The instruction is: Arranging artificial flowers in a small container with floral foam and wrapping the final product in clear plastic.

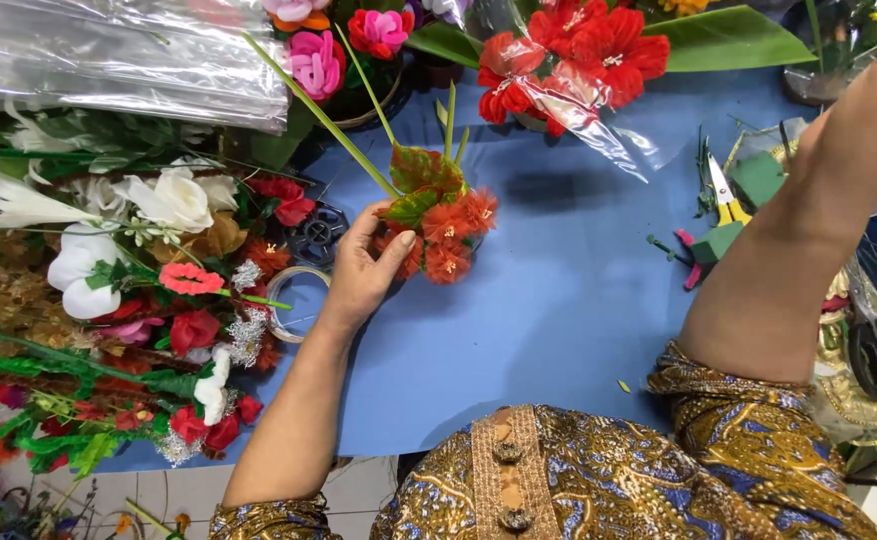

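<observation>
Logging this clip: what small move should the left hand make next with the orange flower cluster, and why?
Probably close the left hand firmly around the cluster of orange fabric flowers: only its fingertips touch the blooms, and the right arm reaches away out of frame, giving no support.

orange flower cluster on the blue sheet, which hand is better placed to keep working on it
Left, probably. The left hand already rests against the orange flower cluster on the blue sheet, fingers at its leaves. The right arm stretches up and away to the right; its hand is out of frame.
</observation>
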